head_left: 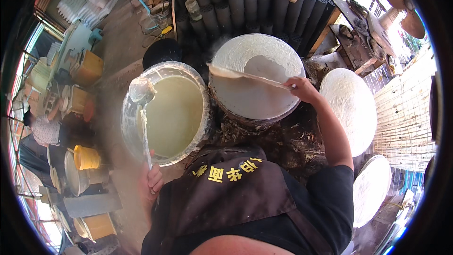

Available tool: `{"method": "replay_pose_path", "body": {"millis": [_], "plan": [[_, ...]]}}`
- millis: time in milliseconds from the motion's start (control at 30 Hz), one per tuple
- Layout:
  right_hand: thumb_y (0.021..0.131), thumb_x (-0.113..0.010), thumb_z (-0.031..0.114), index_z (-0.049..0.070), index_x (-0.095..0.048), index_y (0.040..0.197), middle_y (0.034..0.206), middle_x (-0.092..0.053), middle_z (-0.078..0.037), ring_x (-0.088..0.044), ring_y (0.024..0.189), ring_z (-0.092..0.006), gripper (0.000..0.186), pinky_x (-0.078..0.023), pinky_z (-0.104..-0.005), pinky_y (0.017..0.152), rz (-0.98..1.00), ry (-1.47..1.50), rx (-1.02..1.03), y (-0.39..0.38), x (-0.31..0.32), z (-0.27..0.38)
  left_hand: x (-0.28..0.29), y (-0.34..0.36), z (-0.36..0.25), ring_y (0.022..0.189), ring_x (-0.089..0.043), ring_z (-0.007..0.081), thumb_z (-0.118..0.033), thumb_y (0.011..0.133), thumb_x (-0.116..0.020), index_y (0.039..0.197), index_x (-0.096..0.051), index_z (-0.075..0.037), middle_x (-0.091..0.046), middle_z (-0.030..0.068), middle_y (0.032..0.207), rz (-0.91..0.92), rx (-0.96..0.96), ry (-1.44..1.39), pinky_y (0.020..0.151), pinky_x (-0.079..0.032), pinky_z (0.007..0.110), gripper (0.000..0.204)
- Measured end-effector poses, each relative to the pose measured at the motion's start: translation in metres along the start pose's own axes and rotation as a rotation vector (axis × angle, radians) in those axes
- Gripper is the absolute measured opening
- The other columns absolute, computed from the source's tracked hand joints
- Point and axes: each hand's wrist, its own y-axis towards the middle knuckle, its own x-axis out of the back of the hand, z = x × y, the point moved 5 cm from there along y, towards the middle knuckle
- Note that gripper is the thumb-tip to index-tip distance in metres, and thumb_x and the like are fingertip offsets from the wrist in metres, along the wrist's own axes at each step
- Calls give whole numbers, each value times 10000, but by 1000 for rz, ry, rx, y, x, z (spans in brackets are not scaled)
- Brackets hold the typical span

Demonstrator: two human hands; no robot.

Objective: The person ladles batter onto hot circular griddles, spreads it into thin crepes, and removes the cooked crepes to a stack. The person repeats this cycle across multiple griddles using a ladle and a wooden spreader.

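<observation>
My right hand (306, 89) pinched the end of a flat wooden stick (243, 74) over the steaming pan (255, 106), just right of the basin (203, 123). My left hand (154, 182), near the basin's lower edge, gripped a ladle (141, 90). Seemingly I was working the pan's surface; next called for a steady wrist.

1 long-handled ladle (142, 89), its rounded bowl smeared with pale residue, is held near the handle's end by the left hand (154, 179), the bowl lying farthest ahead of that grip. 1 slender, pale stick (245, 75) is gripped at 1 end by the right hand (304, 89), extended leftward and slightly away from it.
</observation>
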Motion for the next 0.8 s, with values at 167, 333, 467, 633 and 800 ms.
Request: {"method": "replay_pose_path", "body": {"millis": [167, 333, 467, 633, 800], "plan": [[759, -597, -20, 72, -716, 996, 975, -696, -143, -655, 949, -302, 281, -503, -356, 854, -150, -95, -47, 3, 18, -20, -5, 3, 3, 398, -260, 37, -236, 1032, -401, 1363, -389, -161, -266, -62, 592, -60, 10, 31, 334, -260, 191, 340], [773, -602, 9, 59, -713, 976, 915, -690, -146, -647, 926, -322, 237, -499, -365, 846, -76, -56, 123, 19, -1, -8, -9, 1, 5, 395, -268, 36, -230, 1031, -397, 1363, -394, -160, -275, -62, 587, 0, 13, -32, 332, -270, 192, 339], [756, -625, -19, 60, -731, 925, 898, -696, -121, -663, 887, -274, 214, -516, -351, 806, 35, -59, 39, -10, 38, -20, -7, -6, 8, 388, -264, 38, -235, 1030, -401, 1342, -415, -156, -279, -61, 587, -18, -15, -34, 326, -266, 199, 321], [786, -596, 11, 86, -724, 964, 967, -687, -124, -653, 927, -293, 232, -508, -368, 829, -149, -125, 15, 14, 21, -30, -22, -6, 9, 382, -257, 43, -258, 1026, -416, 1310, -428, -154, -276, -55, 579, -76, -22, -8, 321, -254, 204, 303], [779, -604, 9, 72, -708, 933, 976, -677, -126, -639, 962, -302, 197, -497, -368, 852, 87, -113, 69, -4, 19, -13, -28, -13, 14, 387, -259, 42, -266, 1028, -410, 1314, -419, -158, -275, -53, 577, -82, -24, 44, 324, -252, 203, 306]]}}
